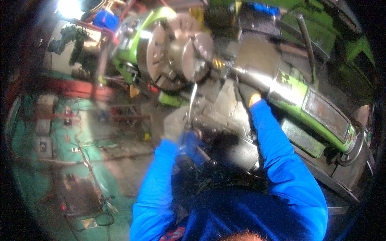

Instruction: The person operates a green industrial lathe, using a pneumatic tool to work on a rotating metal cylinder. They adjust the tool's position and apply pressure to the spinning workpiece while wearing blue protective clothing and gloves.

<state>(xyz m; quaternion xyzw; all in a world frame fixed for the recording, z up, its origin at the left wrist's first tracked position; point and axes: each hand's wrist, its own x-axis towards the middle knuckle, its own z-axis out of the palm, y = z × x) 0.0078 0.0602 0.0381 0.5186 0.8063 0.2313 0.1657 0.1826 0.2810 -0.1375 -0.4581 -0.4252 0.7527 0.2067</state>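
My left hand [175,121], in a grey glove, is closed around a blue tool [190,145] with a long thin metal rod, blurred by motion. The rod's tip points up at the round metal workpiece [197,56] in the lathe chuck [163,54]. A golden drill bit [219,63] in the tailstock quill [251,77] points at the workpiece face. My right hand [246,93], in a dark glove with an orange cuff, is beside the quill above the tool carriage [231,106]. Its fingers are too dark and hidden to make out.
The green tailstock [317,114] extends to the right, with a handwheel [356,146] at its end. A long lever [306,48] stands behind it. On the left, a red beam [76,88] crosses above the green floor [116,217], where cables and boxes lie.
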